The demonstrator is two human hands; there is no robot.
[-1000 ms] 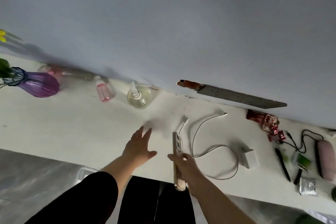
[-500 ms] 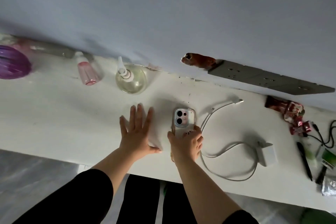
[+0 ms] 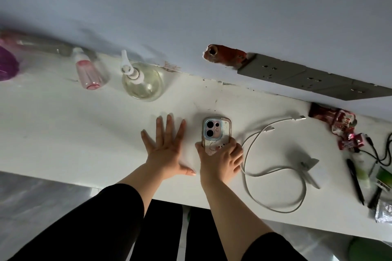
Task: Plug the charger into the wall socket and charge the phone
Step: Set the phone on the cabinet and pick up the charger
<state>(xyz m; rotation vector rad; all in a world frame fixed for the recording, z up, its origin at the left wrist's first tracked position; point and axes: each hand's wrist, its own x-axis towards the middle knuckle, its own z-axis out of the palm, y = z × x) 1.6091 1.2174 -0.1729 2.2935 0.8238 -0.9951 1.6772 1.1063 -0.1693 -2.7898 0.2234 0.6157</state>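
Note:
A phone (image 3: 216,131) in a clear patterned case lies face down on the white counter (image 3: 63,125), its camera end toward the wall. My right hand (image 3: 220,159) covers its near end, fingers curled over it. Left of the phone, my left hand (image 3: 167,150) rests flat on the counter with fingers spread, holding nothing. A white cable (image 3: 275,169) loops to the right of the phone, both plug ends lying free near the wall. The white charger block (image 3: 308,164) sits beside the loop. A grey socket strip (image 3: 305,77) is mounted on the wall above.
A round clear pump bottle (image 3: 143,79) and a pink bottle (image 3: 88,73) stand by the wall at the left, with a purple vase (image 3: 6,65) at the edge. Red wrappers (image 3: 341,125), pens, black wires and packets crowd the counter's right end.
The phone went from held on edge to lying flat and face down under my right hand. My left hand has settled flat beside it. The view has shifted closer.

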